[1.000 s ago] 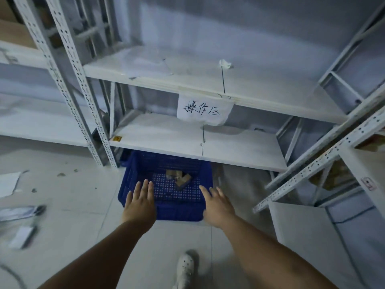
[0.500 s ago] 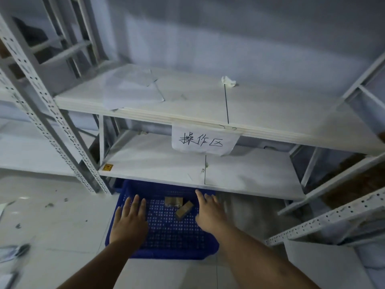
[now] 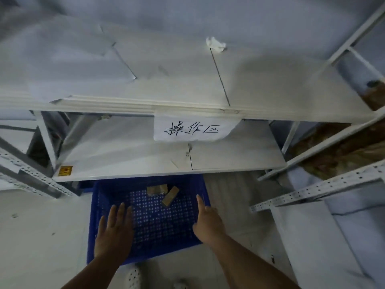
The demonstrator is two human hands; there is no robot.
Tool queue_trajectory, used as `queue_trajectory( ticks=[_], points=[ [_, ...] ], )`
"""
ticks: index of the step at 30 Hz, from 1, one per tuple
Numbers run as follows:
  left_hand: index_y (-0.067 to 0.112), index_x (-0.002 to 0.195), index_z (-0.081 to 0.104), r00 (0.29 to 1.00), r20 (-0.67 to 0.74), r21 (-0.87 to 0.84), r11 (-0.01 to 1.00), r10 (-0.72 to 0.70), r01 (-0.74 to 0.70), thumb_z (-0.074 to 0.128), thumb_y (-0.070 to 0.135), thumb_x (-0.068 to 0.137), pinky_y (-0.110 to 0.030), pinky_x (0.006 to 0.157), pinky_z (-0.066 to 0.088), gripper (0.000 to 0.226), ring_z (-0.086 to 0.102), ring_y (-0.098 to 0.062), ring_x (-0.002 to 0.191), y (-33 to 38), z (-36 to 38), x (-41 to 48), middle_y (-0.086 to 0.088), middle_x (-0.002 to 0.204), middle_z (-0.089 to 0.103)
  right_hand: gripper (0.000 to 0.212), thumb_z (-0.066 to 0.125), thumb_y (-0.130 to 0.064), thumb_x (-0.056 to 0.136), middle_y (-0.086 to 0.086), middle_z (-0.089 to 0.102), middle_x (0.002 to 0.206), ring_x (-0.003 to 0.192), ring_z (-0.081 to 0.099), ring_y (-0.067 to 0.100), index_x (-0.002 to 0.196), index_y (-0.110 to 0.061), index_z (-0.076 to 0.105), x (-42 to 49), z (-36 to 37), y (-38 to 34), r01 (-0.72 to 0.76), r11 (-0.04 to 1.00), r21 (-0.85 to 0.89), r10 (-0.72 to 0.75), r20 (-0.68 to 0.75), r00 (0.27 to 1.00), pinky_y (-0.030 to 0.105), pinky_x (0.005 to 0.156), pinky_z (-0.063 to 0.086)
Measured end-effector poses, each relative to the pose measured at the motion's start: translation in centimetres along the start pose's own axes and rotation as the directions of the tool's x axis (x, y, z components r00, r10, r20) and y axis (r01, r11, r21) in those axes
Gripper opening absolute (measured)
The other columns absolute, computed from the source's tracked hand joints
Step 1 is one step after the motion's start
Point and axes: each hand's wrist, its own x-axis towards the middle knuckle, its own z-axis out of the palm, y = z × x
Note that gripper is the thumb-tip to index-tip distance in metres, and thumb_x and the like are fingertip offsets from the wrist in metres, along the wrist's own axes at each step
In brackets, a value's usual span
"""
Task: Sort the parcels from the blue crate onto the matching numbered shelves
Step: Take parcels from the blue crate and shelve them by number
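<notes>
A blue perforated crate point(image 3: 94, 207) stands on the floor, its far end tucked under the lowest white shelf point(image 3: 125, 159). Two small brown parcels lie at its far end: a squat one point(image 3: 156, 189) and a slim one point(image 3: 171, 196) lying at an angle. My left hand point(image 3: 114, 232) hovers over the crate's near left part with fingers straight, holding nothing. My right hand point(image 3: 208, 222) is over the crate's right wall, fingers extended, also holding nothing. Neither hand touches a parcel.
A paper sign with handwritten characters point(image 3: 192, 129) hangs from the upper shelf point(image 3: 187, 88), which carries a crumpled white scrap point(image 3: 215, 44). Perforated white rack beams point(image 3: 312, 192) jut in at the right and left. My white shoe point(image 3: 133, 277) is on the floor below the crate.
The view has moved closer to the rack and tilted down over the crate. Both hands have advanced over the crate, the right one sliding out to its right wall.
</notes>
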Motion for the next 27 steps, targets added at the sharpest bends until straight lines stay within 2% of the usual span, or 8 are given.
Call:
queue_trajectory(
  ticks=[3,7,12,15,17,20,23,27],
  points=[
    [0.016,0.152,-0.010,0.994,0.089,-0.031,0.998,0.057,-0.054,0.029,0.031,0.099,-0.044,0.119,-0.001,0.067,-0.016,-0.029,0.146,0.0,1.7,2.9,-0.006,0.159,-0.016,0.072,0.049,-0.028,0.097,0.010,0.034,0.148,0.135,0.030,0.030,0.155,-0.026,0.006,2.6,2.0,0.2,-0.030,0.999,-0.037,0.033,0.070,0.997,0.039,0.107,0.037],
    [0.015,0.152,-0.008,0.990,0.125,-0.065,0.996,0.067,-0.059,0.031,0.032,0.100,-0.042,0.120,0.000,0.067,-0.015,-0.028,0.146,0.1,4.3,6.7,-0.006,0.159,-0.016,0.068,0.050,-0.029,0.095,0.010,0.036,0.147,0.134,0.032,0.029,0.154,-0.022,0.015,6.2,5.4,1.2,-0.051,0.998,-0.035,0.054,0.096,0.994,0.041,0.109,0.035],
    [0.019,0.153,0.001,0.979,0.201,-0.209,0.976,-0.024,0.067,0.034,0.029,0.097,-0.042,0.118,0.008,0.065,-0.009,-0.027,0.147,0.7,9.5,11.2,-0.002,0.161,-0.006,0.066,0.050,-0.028,0.096,0.011,0.039,0.145,0.133,0.035,0.029,0.154,-0.018,0.019,12.2,10.1,3.2,-0.052,0.998,-0.024,0.055,0.159,0.986,0.036,0.107,0.035],
    [0.018,0.151,0.014,0.956,0.283,-0.356,0.917,-0.078,0.180,0.041,0.027,0.095,-0.044,0.115,0.023,0.063,0.016,-0.030,0.143,0.7,14.0,14.4,-0.007,0.157,0.017,0.071,0.053,-0.029,0.096,0.012,0.044,0.141,0.127,0.044,0.029,0.155,-0.019,0.015,16.7,14.5,4.6,-0.076,0.996,0.051,0.063,0.222,0.973,0.040,0.103,0.042],
    [0.019,0.149,0.020,0.927,0.355,-0.461,0.840,-0.121,0.286,0.043,0.022,0.095,-0.044,0.104,0.037,0.059,0.034,-0.033,0.132,0.8,16.5,16.3,-0.009,0.148,0.033,0.074,0.053,-0.030,0.096,0.012,0.040,0.145,0.127,0.044,0.030,0.156,-0.023,0.010,19.0,17.2,5.6,-0.086,0.994,0.060,0.066,0.273,0.960,0.042,0.102,0.043],
    [0.019,0.150,0.018,0.898,0.411,-0.485,0.795,-0.160,0.364,0.041,0.022,0.099,-0.042,0.096,0.043,0.056,0.045,-0.034,0.122,1.6,21.0,18.7,-0.013,0.143,0.041,0.072,0.050,-0.029,0.098,0.010,0.032,0.151,0.129,0.041,0.032,0.155,-0.027,0.008,22.3,21.7,7.6,-0.061,0.998,0.008,0.055,0.332,0.942,0.042,0.097,0.046],
    [0.016,0.150,0.018,0.896,0.393,-0.444,0.811,-0.207,0.382,0.042,0.024,0.099,-0.042,0.105,0.033,0.057,0.034,-0.035,0.131,1.9,25.3,20.8,-0.017,0.142,0.041,0.069,0.048,-0.026,0.099,0.010,0.026,0.154,0.129,0.039,0.033,0.155,-0.031,0.008,25.6,25.5,9.5,-0.022,0.998,-0.065,0.045,0.365,0.930,0.036,0.083,0.048],
    [0.011,0.146,0.023,0.891,0.406,-0.417,0.827,-0.202,0.378,0.045,0.024,0.096,-0.044,0.105,0.034,0.056,0.028,-0.035,0.135,2.0,31.1,23.9,-0.014,0.149,0.026,0.070,0.049,-0.027,0.101,0.012,0.023,0.155,0.120,0.047,0.031,0.154,-0.034,0.005,29.9,29.4,11.3,-0.025,0.992,-0.123,0.069,0.365,0.928,0.040,0.086,0.051]
  ],
)
